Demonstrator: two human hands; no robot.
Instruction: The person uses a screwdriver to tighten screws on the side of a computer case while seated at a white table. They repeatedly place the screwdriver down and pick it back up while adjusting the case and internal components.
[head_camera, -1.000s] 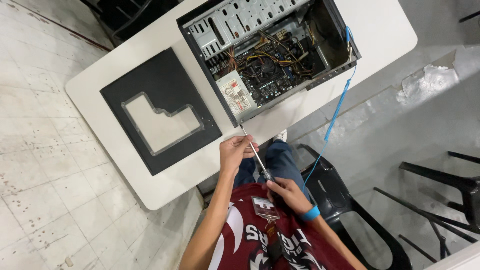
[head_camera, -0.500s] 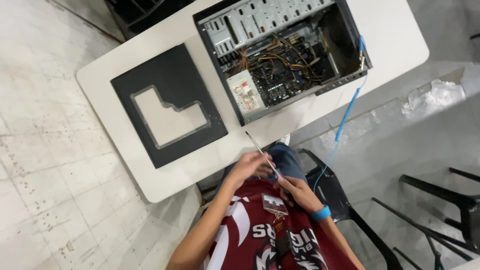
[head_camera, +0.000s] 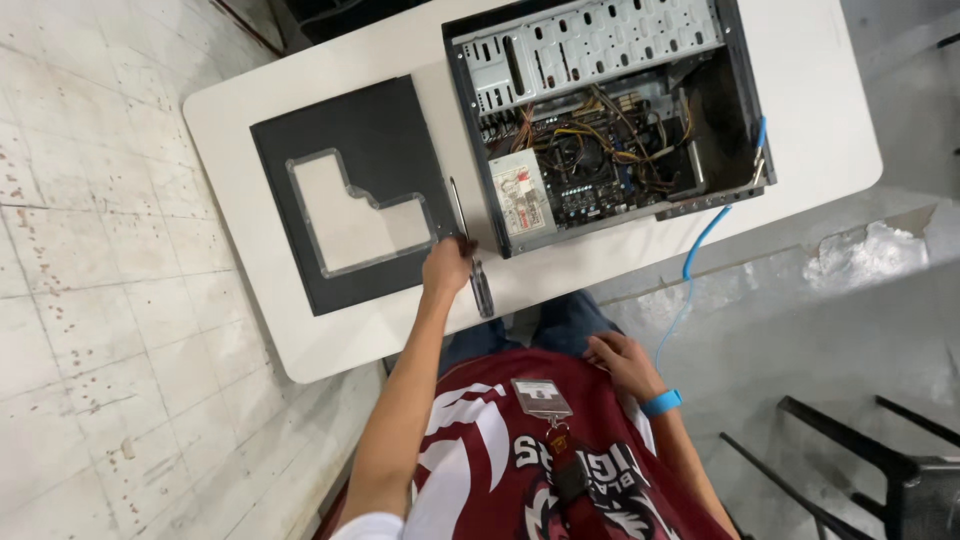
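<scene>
Worn floor tiles (head_camera: 90, 300), far left: pale, stained, speckled, with dark seams. White table (head_camera: 300, 330): smooth, matte, rounded corners, its near edge just above the person's lap. Side panel (head_camera: 345, 130): flat black sheet lying on the table, with a stepped clear window through which the tabletop shows. Left hand (head_camera: 446, 268): stretched forward over the panel's near right corner, fingers curled narrow; whether they grip the panel's edge or the tool cannot be told. Screwdriver (head_camera: 468, 250): slim metal shaft, dark ribbed handle, lying on the table between panel and case, handle nearest the person and close to the table's near edge. Risk: a nudge from the hand could roll it off onto the lap or floor; dragging the panel could scrape the tabletop. Open computer case (head_camera: 745, 100): black steel box on its side, pale perforated drive cage, dark board, tangled orange and yellow wires. Right hand (head_camera: 618, 362): resting on the lap, fingers loosely bent, holding nothing, blue wrist strap (head_camera: 660, 403). Blue cable (head_camera: 700, 240): hangs from the case over the table edge; a snag could tug the case.
</scene>
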